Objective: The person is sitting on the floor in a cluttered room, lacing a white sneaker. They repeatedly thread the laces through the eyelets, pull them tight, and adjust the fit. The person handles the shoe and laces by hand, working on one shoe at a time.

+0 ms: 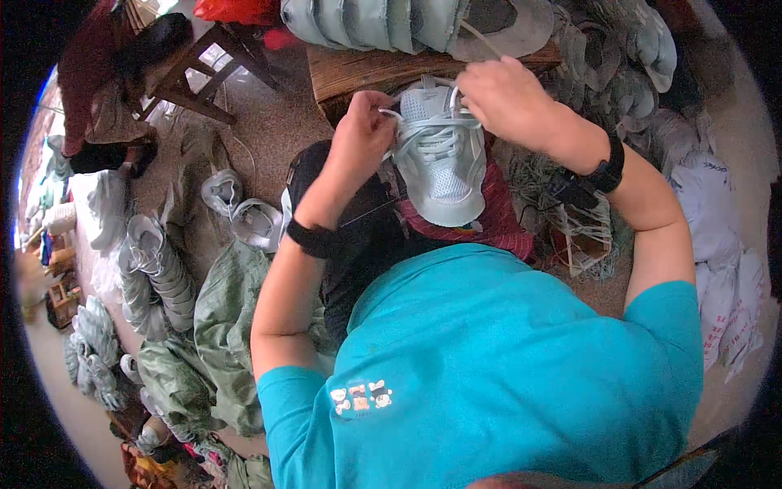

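Note:
A white-and-pale-grey sneaker (444, 175) sits over my lap with its toe toward me, above a dark red cloth (511, 224). Its pale shoelace (440, 134) crosses the tongue in several rows. At the shoe's left upper edge, my left hand (362, 130) is closed, its fingers pinching a lace end. My right hand (507, 99) is on the other side near the ankle opening, fingers closed on a lace strand that runs into the eyelets. Part of the right fingertips is hidden behind the hand.
Ahead, a wooden bench (334, 73) carries a row of nested grey shoes (371, 24). More shoes (607, 57) pile up at right, above tangled laces (582, 236). White sacks (713, 228) lie far right. Green sacks (232, 301), stacked shoes (159, 277) and a wooden stool (195, 69) stand left, near a person (102, 90).

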{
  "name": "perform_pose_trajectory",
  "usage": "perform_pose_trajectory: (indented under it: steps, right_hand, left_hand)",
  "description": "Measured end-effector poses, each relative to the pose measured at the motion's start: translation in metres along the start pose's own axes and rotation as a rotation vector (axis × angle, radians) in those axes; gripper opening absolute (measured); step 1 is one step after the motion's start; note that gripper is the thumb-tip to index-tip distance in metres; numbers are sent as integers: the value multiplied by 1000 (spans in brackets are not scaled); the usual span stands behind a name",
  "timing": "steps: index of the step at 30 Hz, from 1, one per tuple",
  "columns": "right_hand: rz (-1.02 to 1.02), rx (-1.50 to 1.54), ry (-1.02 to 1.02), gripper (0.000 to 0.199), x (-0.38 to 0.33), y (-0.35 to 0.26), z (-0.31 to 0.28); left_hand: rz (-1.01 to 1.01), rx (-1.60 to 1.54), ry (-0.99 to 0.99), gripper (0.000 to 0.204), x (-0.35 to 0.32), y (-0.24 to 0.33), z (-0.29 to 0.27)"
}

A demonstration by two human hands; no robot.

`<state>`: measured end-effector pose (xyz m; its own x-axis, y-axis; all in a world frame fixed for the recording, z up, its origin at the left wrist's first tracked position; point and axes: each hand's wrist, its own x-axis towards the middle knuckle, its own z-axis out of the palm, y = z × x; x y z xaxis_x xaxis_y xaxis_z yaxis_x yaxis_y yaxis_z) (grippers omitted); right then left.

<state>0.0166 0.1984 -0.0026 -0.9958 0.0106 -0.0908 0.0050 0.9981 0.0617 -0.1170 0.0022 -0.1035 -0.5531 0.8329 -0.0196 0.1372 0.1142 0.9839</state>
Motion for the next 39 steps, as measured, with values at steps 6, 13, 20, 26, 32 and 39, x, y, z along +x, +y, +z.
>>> perform_pose_trajectory:
  steps: [6, 13, 20, 26, 32, 39]
  right_hand:
    - [-6, 679, -119, 16, 2, 24, -9]
    - [49, 716, -264, 14, 10, 30, -5]
    - [110, 892, -426, 19, 23, 32, -4]
    - [97, 493, -564, 19, 36, 20, -16]
    - [129, 680, -687, 17, 45, 23, -27]
    - [369, 694, -449, 28, 36, 23, 2]
  left_hand:
    - [371, 517, -174, 20, 5, 4, -41]
    - [197, 519, -261, 25, 23, 16, -41]
    - [234, 487, 147, 23, 15, 15, 1]
    - [295, 86, 8, 20, -45, 62, -15]
    - [-105, -134, 599, 17, -117, -16, -96]
    - [-659, -62, 442, 39, -231, -142, -115]
